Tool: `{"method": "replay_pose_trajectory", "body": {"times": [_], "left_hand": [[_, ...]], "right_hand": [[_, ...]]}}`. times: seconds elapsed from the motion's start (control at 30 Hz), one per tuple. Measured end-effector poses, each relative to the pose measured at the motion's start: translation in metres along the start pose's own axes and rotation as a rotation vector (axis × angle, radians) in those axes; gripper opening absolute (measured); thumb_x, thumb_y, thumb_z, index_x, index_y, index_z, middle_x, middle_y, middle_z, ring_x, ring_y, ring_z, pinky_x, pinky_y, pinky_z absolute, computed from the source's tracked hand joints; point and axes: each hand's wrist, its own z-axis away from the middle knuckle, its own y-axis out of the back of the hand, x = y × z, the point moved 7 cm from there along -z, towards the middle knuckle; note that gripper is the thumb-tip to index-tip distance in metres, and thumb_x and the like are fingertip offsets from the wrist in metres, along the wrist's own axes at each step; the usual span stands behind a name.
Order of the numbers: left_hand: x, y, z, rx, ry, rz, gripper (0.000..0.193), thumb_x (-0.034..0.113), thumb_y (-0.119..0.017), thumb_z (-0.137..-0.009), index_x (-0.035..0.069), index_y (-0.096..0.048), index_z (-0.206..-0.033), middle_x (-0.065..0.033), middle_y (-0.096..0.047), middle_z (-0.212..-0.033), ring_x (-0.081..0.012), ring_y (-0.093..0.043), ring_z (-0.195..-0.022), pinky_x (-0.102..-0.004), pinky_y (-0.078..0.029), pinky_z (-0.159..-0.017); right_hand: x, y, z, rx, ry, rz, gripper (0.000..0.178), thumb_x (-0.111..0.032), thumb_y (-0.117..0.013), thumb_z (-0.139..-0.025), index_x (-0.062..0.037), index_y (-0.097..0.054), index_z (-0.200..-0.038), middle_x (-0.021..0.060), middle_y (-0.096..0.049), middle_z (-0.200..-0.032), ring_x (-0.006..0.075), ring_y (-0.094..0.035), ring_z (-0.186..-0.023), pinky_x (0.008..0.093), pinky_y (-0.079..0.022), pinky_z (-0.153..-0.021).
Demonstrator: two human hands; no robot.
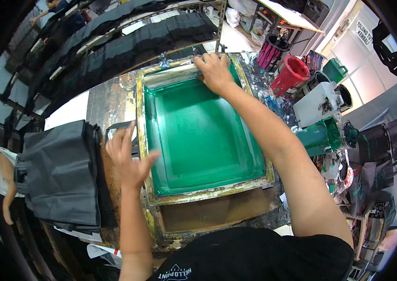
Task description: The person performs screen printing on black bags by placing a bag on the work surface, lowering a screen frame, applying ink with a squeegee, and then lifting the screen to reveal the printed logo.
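A silk-screen frame (pixel 210 195) lies on the worktable, its mesh (pixel 198 136) coated in green, with a faint outlined design near the middle. At its far end a pale squeegee (pixel 172 75) rests across the inside of the frame. My right hand (pixel 215 72) reaches over the frame with its fingers curled over the squeegee's right end; the grip is partly hidden. My left hand (pixel 132 157) hovers at the frame's left edge, fingers apart, holding nothing. Partly behind that hand is a dark item (pixel 122 126). To its left lies a stack of black fabric bags (pixel 60 173).
Paint containers crowd the right side: a red bucket (pixel 290 75), a pink-and-black bucket (pixel 272 52), a white jerrycan (pixel 318 104) and a green-smeared jar (pixel 320 136). Racks with black bags (pixel 170 35) stand beyond the table. One person is at far left, another (pixel 55 8) at upper left.
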Motion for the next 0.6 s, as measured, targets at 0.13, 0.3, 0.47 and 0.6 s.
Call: {"method": "replay_pose_trajectory", "body": {"times": [0.13,0.3,0.47,0.6], "left_hand": [[-0.016,-0.066,-0.109,0.107,-0.084,-0.008,0.094,0.081,-0.066,-0.086,0.005,-0.066,-0.142,-0.0207,-0.062,-0.129,-0.0395,-0.056,-0.126,-0.055,-0.037,-0.11],[-0.046,-0.138,-0.16,-0.098,-0.034,-0.311,0.092,0.081,-0.071,-0.081,0.001,-0.074,-0.126,-0.0199,-0.072,-0.12,-0.0389,-0.065,-0.116,-0.0542,-0.048,-0.101],[-0.042,-0.152,-0.167,0.008,-0.107,-0.235,0.085,0.083,-0.07,-0.079,0.002,-0.08,-0.101,-0.0171,-0.076,-0.086,-0.0372,-0.075,-0.081,-0.0484,-0.059,-0.075],[-0.044,-0.153,-0.167,-0.02,-0.101,-0.266,0.082,0.085,-0.069,-0.078,0.003,-0.075,-0.083,-0.0153,-0.075,-0.08,-0.0347,-0.075,-0.073,-0.0447,-0.06,-0.069]], "right_hand": [[-0.016,-0.018,0.0,-0.063,0.05,0.084,0.062,-0.019,-0.087,-0.078,-0.0185,-0.06,-0.134,0.0055,-0.064,-0.117,0.0288,-0.061,-0.115,0.0522,-0.041,-0.095],[0.012,0.001,-0.021,-0.338,0.073,-0.006,0.037,-0.021,-0.08,-0.083,-0.0184,-0.072,-0.119,0.0083,-0.075,-0.109,0.0278,-0.07,-0.11,0.0545,-0.046,-0.1],[0.057,-0.021,-0.009,-0.414,-0.084,-0.195,0.051,-0.024,-0.083,-0.077,-0.0224,-0.074,-0.127,0.0151,-0.079,-0.102,0.0389,-0.075,-0.099,0.0525,-0.059,-0.089],[0.056,-0.022,-0.012,-0.409,-0.01,-0.214,0.044,-0.021,-0.081,-0.078,-0.0181,-0.076,-0.122,0.016,-0.078,-0.104,0.0384,-0.074,-0.101,0.0523,-0.059,-0.089]]}}
